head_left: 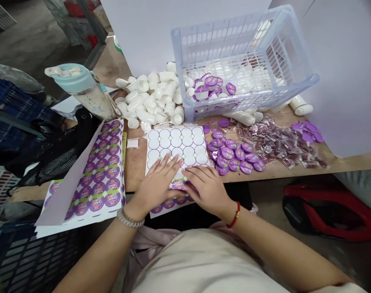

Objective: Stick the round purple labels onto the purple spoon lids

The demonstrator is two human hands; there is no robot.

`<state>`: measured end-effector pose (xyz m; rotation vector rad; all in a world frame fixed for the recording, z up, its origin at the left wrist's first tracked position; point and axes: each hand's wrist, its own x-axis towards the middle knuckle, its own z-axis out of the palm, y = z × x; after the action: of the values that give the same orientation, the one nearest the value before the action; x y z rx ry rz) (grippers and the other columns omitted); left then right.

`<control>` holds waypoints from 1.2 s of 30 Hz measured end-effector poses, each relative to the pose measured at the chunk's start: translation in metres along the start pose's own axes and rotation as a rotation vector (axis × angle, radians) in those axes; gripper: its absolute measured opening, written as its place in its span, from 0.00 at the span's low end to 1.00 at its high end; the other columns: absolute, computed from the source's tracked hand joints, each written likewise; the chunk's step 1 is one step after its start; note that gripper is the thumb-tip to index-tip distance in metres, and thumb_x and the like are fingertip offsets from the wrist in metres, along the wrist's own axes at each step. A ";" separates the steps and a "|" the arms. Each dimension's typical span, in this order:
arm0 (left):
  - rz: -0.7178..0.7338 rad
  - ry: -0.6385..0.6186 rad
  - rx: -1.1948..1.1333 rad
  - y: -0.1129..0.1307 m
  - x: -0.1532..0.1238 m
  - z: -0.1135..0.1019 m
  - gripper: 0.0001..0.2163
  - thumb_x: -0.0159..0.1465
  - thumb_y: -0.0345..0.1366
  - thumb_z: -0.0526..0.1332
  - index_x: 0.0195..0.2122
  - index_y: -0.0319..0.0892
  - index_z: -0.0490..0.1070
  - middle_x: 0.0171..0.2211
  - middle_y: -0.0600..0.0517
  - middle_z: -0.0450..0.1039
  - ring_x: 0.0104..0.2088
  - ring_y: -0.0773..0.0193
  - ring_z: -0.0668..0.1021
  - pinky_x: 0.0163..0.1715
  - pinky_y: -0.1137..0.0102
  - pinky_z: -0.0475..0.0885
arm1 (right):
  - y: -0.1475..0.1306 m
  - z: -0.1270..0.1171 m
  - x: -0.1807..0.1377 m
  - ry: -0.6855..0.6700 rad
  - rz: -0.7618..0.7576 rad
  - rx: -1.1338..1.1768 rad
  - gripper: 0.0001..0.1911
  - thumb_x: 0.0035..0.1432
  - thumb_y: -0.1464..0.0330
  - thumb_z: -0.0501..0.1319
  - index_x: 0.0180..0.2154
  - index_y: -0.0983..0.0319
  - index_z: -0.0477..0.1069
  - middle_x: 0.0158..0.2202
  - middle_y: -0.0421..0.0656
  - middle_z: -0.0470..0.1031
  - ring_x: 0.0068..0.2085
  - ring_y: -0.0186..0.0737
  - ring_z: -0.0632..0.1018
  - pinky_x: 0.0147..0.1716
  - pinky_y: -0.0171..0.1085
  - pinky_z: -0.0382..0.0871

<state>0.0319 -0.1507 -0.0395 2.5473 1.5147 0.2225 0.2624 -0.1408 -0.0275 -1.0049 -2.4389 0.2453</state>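
Observation:
A sticker sheet (176, 147) lies at the table's front edge, most of its round stickers gone and a few purple ones left along the near side. My left hand (158, 183) lies flat on the sheet with fingers stretched out. My right hand (204, 186) rests on the sheet's near right part, fingers curled down over a purple sticker (178, 185). Just right of the sheet sits a cluster of purple stickered lids (234, 156).
A stack of full sticker sheets (101, 175) lies at left under a grey sheet. White cups (149, 99) are heaped behind, beside a tilted plastic basket (243, 61). Small wrapped packets (280, 142), plain purple lids (307, 132), a teal-capped bottle (81, 87) and a red stool (328, 209) are around.

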 end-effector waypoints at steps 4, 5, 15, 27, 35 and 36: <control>-0.069 0.112 -0.061 -0.004 -0.010 -0.002 0.40 0.63 0.56 0.71 0.71 0.42 0.64 0.71 0.39 0.66 0.72 0.39 0.66 0.69 0.46 0.65 | -0.004 0.024 0.011 0.039 0.010 0.017 0.10 0.74 0.62 0.62 0.48 0.58 0.80 0.51 0.42 0.85 0.51 0.45 0.79 0.52 0.47 0.62; -0.077 0.132 -0.087 -0.004 -0.014 -0.002 0.35 0.65 0.54 0.69 0.69 0.43 0.68 0.68 0.40 0.70 0.69 0.41 0.70 0.68 0.46 0.67 | -0.002 0.026 0.012 0.054 0.007 0.028 0.09 0.73 0.62 0.63 0.47 0.58 0.80 0.50 0.42 0.85 0.50 0.44 0.80 0.51 0.46 0.62; -0.082 0.353 -0.197 0.007 -0.038 0.010 0.10 0.73 0.42 0.64 0.50 0.49 0.84 0.52 0.49 0.85 0.60 0.49 0.81 0.62 0.50 0.74 | -0.011 0.027 -0.003 0.133 -0.035 0.031 0.07 0.72 0.65 0.64 0.47 0.58 0.80 0.47 0.40 0.86 0.48 0.44 0.79 0.48 0.46 0.62; -0.196 0.402 -0.292 0.019 -0.034 0.009 0.08 0.72 0.37 0.64 0.39 0.50 0.85 0.44 0.51 0.87 0.56 0.50 0.84 0.60 0.50 0.77 | -0.025 0.035 -0.006 0.258 0.055 0.043 0.06 0.68 0.69 0.68 0.37 0.52 0.82 0.39 0.34 0.86 0.43 0.41 0.79 0.46 0.46 0.61; -0.142 0.275 -0.320 0.011 -0.036 0.002 0.09 0.68 0.31 0.67 0.46 0.49 0.84 0.50 0.50 0.86 0.58 0.51 0.83 0.63 0.48 0.75 | -0.020 0.047 -0.014 0.398 -0.059 -0.016 0.08 0.66 0.71 0.68 0.35 0.51 0.81 0.37 0.31 0.86 0.41 0.38 0.80 0.47 0.46 0.60; -0.132 0.243 -0.322 0.009 -0.037 0.000 0.11 0.68 0.30 0.68 0.48 0.49 0.84 0.52 0.50 0.85 0.60 0.51 0.82 0.64 0.48 0.74 | -0.018 0.048 -0.016 0.406 -0.078 -0.017 0.08 0.66 0.71 0.68 0.36 0.51 0.80 0.37 0.31 0.86 0.41 0.38 0.80 0.47 0.47 0.61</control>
<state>0.0223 -0.1875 -0.0394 2.2228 1.5705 0.7167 0.2365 -0.1638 -0.0689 -0.8673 -2.1059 -0.0083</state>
